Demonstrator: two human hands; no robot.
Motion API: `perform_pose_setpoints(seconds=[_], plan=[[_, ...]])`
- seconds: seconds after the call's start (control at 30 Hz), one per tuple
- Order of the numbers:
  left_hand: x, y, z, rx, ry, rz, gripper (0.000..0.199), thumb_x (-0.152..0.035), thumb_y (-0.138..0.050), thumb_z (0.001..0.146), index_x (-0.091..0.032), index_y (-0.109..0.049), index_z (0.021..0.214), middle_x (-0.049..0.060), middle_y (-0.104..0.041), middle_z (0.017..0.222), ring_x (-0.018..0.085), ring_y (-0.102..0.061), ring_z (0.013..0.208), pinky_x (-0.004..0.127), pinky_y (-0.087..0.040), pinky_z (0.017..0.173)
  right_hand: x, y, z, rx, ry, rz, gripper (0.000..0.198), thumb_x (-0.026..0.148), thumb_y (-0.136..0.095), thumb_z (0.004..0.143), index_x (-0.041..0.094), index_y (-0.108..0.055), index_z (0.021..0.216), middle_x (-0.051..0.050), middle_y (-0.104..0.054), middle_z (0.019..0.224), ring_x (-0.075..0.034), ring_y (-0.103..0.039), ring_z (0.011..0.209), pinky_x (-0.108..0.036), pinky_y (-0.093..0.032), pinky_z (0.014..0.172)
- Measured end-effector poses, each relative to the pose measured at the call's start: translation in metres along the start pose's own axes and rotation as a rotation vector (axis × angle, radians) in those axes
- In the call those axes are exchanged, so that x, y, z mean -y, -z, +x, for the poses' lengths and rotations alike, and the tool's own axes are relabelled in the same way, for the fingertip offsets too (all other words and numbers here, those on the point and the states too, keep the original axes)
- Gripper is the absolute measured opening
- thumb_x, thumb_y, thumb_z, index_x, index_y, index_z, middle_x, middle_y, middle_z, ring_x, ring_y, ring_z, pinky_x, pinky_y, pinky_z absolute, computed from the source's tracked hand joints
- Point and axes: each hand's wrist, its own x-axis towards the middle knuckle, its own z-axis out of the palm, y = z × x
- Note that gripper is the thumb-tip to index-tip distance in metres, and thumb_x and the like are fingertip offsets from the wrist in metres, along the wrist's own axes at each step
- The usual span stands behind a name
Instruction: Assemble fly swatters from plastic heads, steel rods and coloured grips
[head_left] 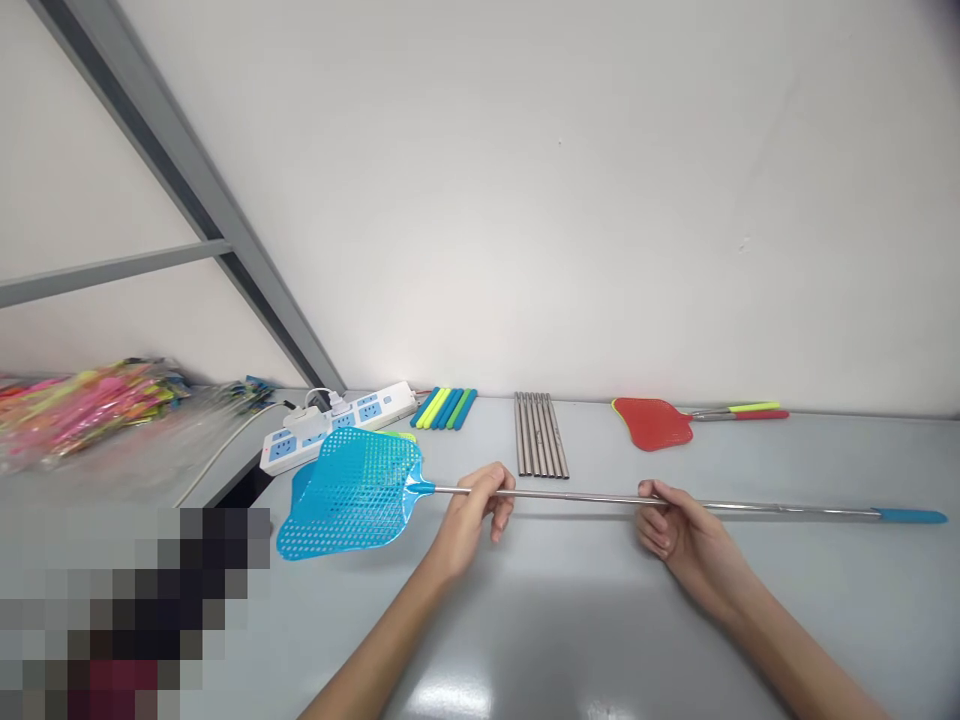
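A blue fly swatter with a perforated head and a long, extended metal rod lies across both of my hands above the table. My left hand grips the rod close to the head, fingers curled round it. Farther right, my right hand pinches the same rod between thumb and fingers. The rod ends at the right in a blue handle grip. Under the blue head, parts of another blue and a yellow-green swatter head show, mostly hidden.
Behind my hands lie several metal tubes in a row and several coloured grips. A red fly swatter rests on a yellow one at the back right. A white power strip with plugs and cables and bagged goods are at left.
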Motion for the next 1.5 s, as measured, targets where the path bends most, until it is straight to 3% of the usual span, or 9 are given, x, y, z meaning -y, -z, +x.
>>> perform_pose_setpoints(seconds=[0.23, 0.47, 0.87, 1.2, 1.37, 1.5], plan=[[0.002, -0.005, 0.000, 0.044, 0.063, -0.010, 0.032, -0.039, -0.032, 0.080, -0.016, -0.044, 0.062, -0.004, -0.039, 0.047, 0.008, -0.035, 0.041, 0.020, -0.029, 0.041, -0.002, -0.005, -0.004, 0.061, -0.037, -0.086, 0.021, 0.038, -0.043, 0.080, 0.021, -0.055, 0.075, 0.003, -0.033, 0.052, -0.010, -0.027, 0.045, -0.024, -0.024, 0.044], [0.005, -0.009, -0.002, 0.217, 0.099, -0.020, 0.035, -0.041, -0.033, 0.080, -0.014, -0.049, 0.064, -0.001, -0.045, 0.054, 0.007, -0.038, 0.042, 0.021, -0.031, 0.044, -0.004, -0.004, -0.005, 0.110, -0.073, -0.187, 0.021, 0.038, -0.043, 0.080, 0.022, -0.055, 0.079, 0.003, -0.040, 0.055, -0.009, -0.032, 0.047, -0.022, -0.024, 0.045], [0.015, -0.026, -0.006, 0.366, 0.194, -0.065, 0.036, -0.033, -0.030, 0.080, -0.013, -0.053, 0.061, -0.001, -0.043, 0.043, 0.009, -0.039, 0.041, 0.021, -0.031, 0.045, -0.006, -0.014, -0.007, 0.180, 0.020, -0.402, 0.026, 0.039, -0.046, 0.079, 0.017, -0.059, 0.073, 0.001, -0.044, 0.054, -0.011, -0.037, 0.050, -0.024, -0.030, 0.048], [0.026, -0.029, -0.004, 0.268, 0.231, -0.137, 0.039, -0.041, -0.031, 0.079, -0.014, -0.051, 0.059, -0.001, -0.042, 0.041, 0.009, -0.039, 0.039, 0.021, -0.031, 0.043, -0.013, -0.012, -0.005, 0.201, 0.070, -0.483, 0.039, 0.040, -0.036, 0.083, 0.015, -0.056, 0.061, -0.002, -0.048, 0.056, -0.012, -0.041, 0.050, -0.026, -0.032, 0.051], [0.032, -0.032, -0.004, 0.243, 0.259, -0.111, 0.043, -0.047, -0.034, 0.078, -0.013, -0.052, 0.057, -0.002, -0.041, 0.040, 0.009, -0.038, 0.039, 0.021, -0.030, 0.042, -0.011, -0.009, -0.006, 0.234, 0.031, -0.462, 0.045, 0.042, -0.034, 0.083, 0.016, -0.052, 0.051, -0.001, -0.044, 0.053, -0.013, -0.041, 0.051, -0.027, -0.033, 0.051], [0.032, -0.034, -0.006, 0.253, 0.226, -0.046, 0.044, -0.047, -0.035, 0.079, -0.013, -0.052, 0.056, -0.002, -0.040, 0.040, 0.008, -0.037, 0.038, 0.020, -0.029, 0.042, -0.009, -0.012, -0.009, 0.247, 0.054, -0.568, 0.043, 0.040, -0.036, 0.083, 0.016, -0.052, 0.050, -0.001, -0.045, 0.053, -0.013, -0.041, 0.052, -0.027, -0.032, 0.054]])
